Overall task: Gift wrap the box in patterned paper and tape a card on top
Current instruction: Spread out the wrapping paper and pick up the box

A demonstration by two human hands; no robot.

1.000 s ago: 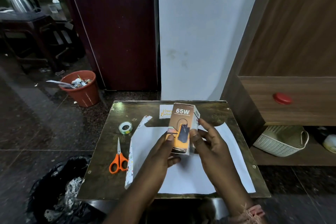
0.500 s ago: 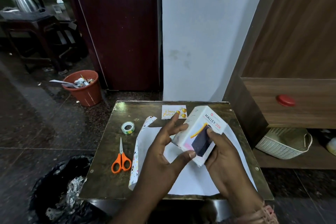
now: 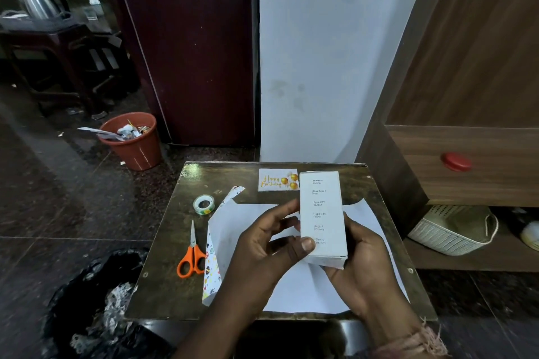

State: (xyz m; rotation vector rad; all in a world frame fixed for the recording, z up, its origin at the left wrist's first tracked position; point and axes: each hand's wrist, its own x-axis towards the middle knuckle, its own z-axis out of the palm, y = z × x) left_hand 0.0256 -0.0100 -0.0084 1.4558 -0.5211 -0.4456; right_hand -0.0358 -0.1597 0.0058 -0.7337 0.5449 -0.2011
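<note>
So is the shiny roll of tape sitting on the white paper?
No, the clear tape roll sits on the bare dark wooden table, left of the white wrapping paper sheet.

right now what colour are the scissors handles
Orange, seen in the head view: the scissors lie on the table left of the wrapping paper.

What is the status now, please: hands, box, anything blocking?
Both hands grip the white cardboard box, above the white-side-up wrapping paper. Unwrapped. Nothing blocking.

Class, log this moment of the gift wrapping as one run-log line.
stage: box inspection | box: held above paper, unwrapped | left hand: grips box | right hand: grips box | card: on table
</note>
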